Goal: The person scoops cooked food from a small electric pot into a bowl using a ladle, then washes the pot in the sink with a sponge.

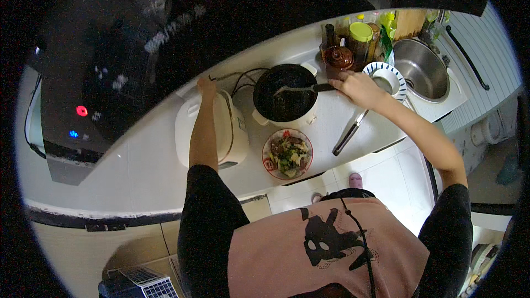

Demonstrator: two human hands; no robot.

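My right hand (360, 89) grips the black handle of a cooking spatula (304, 88), whose head rests inside a dark-lined electric pot (285, 111). Only dark residue or liquid shows in the pot. My left hand (206, 87) reaches past a white rice cooker (236, 132) to the wall side of the counter, beside a black power cord (232, 75). Whether its fingers hold the cord or plug is too small to tell. A red-patterned plate (265, 158) of cooked meat and vegetables sits at the counter's front edge, near the pot.
A blue-striped dish (374, 67) and a utensil with a dark handle (347, 137) lie right of the pot. Behind stand a brown lidded jar (339, 57) and a green-lidded container (361, 33). A steel sink (426, 70) is at right. A dark range hood (248, 4) overhangs the counter.
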